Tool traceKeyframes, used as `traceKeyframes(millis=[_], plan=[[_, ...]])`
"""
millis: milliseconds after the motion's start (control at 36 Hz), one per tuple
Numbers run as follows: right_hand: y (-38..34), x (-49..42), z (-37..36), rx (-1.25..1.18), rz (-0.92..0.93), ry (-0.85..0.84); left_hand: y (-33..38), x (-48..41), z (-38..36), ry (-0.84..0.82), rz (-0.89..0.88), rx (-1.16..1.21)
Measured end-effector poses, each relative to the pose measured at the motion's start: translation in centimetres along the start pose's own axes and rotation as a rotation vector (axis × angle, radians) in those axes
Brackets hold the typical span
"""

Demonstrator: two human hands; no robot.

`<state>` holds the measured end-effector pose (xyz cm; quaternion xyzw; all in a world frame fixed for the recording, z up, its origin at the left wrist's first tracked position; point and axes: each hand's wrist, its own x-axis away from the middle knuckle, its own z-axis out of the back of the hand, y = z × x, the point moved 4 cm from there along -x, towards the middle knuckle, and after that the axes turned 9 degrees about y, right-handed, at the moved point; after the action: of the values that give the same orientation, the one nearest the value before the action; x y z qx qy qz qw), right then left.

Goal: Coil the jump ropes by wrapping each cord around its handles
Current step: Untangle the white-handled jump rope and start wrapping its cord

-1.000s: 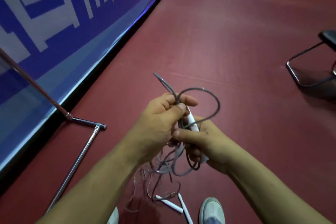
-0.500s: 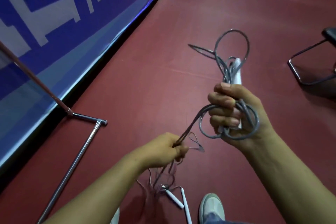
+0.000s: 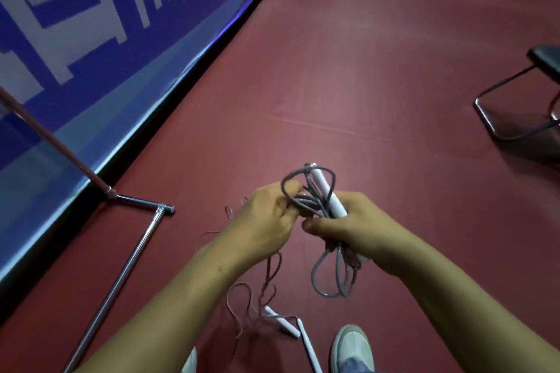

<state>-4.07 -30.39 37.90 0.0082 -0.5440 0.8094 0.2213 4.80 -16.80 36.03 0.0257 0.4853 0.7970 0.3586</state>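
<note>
My right hand (image 3: 360, 230) grips the white handles (image 3: 328, 195) of a jump rope, which point up and away from me. Its grey cord (image 3: 330, 278) is looped around the handles and hangs in loops below my fist. My left hand (image 3: 266, 221) pinches a loop of that grey cord beside the handles, close against the right hand. A second jump rope lies on the floor below my hands, with thin reddish cord (image 3: 242, 303) in loose tangles and two white handles (image 3: 285, 324) near my shoe.
The floor is dark red (image 3: 348, 76). A blue and white banner (image 3: 91, 39) runs along the left. A chrome stand foot (image 3: 121, 269) lies at lower left. A black chair with a metal frame (image 3: 515, 118) stands at right. My grey shoe (image 3: 351, 348) is at the bottom.
My right hand has come down from its raised position with the handles. My left hand has moved up from the low pull and now meets the right hand at the handles.
</note>
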Motion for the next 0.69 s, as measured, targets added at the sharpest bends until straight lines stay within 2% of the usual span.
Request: traceKeyframes(millis=[83,139,250,389,500,583,694], plan=[[-0.1,-0.1,0.4,-0.158,-0.030,0.115,1.0,0.1,0.2,0.018,-0.099,-0.026],[-0.1,-0.3,1.6,-0.333,-0.077,0.238,-0.4,0.2,0.3,0.026,-0.040,-0.082],[-0.3,-0.7,4.2,-0.702,-0.131,0.332,-4.2,1.0,0.9,-0.015,0.157,-0.184],[0.9,-1.0,5.3,-0.713,-0.197,0.425,-6.7,2.3,1.2,-0.042,0.405,-0.338],[1.4,-1.3,6.0,-0.832,-0.224,0.620,-8.0,2.6,0.5,-0.034,0.601,-0.388],[1.9,-1.0,8.2,-1.013,-0.225,0.757,-10.2,2.6,0.8,-0.060,0.644,-0.417],[3.4,-0.6,9.9,-1.012,-0.260,0.813,-11.4,3.1,0.9,-0.147,0.649,-0.496]])
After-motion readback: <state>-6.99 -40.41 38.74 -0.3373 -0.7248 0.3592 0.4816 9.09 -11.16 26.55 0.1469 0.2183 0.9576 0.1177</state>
